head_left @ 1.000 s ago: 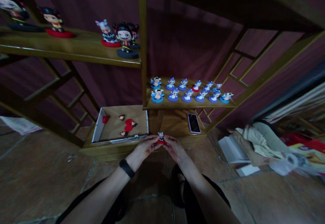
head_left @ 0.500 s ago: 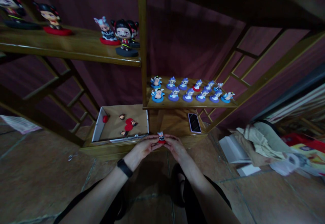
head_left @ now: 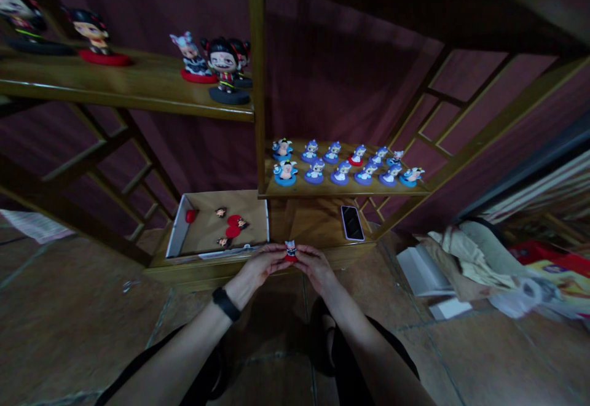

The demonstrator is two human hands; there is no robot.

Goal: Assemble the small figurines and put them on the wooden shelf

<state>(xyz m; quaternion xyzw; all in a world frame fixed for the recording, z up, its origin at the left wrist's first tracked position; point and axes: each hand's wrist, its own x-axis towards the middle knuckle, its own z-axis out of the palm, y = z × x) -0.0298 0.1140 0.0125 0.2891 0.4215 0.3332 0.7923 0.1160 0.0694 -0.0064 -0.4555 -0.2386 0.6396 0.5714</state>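
My left hand (head_left: 262,266) and my right hand (head_left: 314,266) meet in front of the low wooden shelf and pinch a small figurine on a red base (head_left: 290,250) between their fingertips. A black band circles my left wrist. Just to the left lies an open cardboard box (head_left: 184,229) with several loose red and dark figurine pieces (head_left: 233,226) inside. Behind my hands, a shelf (head_left: 341,190) carries two rows of small blue-based figurines (head_left: 341,173), with one on a red base (head_left: 354,156).
A phone (head_left: 352,222) lies on the lowest board to the right of my hands. Bigger dolls (head_left: 224,69) stand on the upper left shelf. Cloth, papers and a white box (head_left: 426,274) are heaped on the tiled floor at right.
Both hands with the figurine stay in almost the same place; the view has shifted only slightly.
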